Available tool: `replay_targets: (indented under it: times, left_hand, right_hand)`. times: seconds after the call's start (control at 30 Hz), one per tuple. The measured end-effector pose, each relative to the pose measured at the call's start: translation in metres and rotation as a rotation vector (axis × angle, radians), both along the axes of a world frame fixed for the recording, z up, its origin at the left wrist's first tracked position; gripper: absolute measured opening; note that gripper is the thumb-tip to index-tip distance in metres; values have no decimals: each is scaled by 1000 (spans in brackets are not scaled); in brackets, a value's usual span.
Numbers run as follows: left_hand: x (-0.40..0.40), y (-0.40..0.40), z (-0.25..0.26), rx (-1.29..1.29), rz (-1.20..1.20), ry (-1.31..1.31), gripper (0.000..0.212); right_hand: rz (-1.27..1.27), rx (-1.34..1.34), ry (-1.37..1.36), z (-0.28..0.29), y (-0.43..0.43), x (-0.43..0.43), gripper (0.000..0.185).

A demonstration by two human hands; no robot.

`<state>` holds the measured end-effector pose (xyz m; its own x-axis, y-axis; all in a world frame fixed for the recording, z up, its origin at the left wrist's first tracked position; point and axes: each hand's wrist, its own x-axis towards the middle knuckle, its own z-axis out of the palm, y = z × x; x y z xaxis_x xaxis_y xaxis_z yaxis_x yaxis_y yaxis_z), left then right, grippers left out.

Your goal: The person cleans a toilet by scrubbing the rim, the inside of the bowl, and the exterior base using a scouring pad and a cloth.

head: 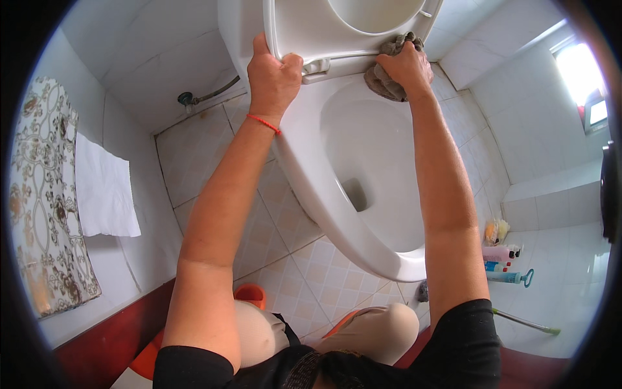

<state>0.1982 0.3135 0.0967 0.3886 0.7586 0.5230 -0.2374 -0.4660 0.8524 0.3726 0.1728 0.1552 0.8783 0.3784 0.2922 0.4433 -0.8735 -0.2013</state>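
Note:
A white toilet bowl stands before me, with a little water at its bottom. Its raised seat leans up at the back. My left hand grips the lower left corner of that seat beside the hinge. In my right hand is a bunched grey-brown cloth, pressed against the hinge area at the back right of the bowl. Part of the cloth is hidden behind my fingers.
A water valve with a hose sticks out low at the left. A patterned paper holder with hanging white paper is on the left wall. Several bottles and a green-tipped handle are at the right.

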Motion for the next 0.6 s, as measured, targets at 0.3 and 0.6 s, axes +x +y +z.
replay_targets:
  times: [0.3,0.6]
  left_hand:
    - [-4,2,3,-43,-30,32,36]
    - [-6,9,-4,-43,-40,70,38]
  right_hand:
    - [134,-63,151,20,22,-81,50]
    - [535,422,494,56,-30,-78,40]
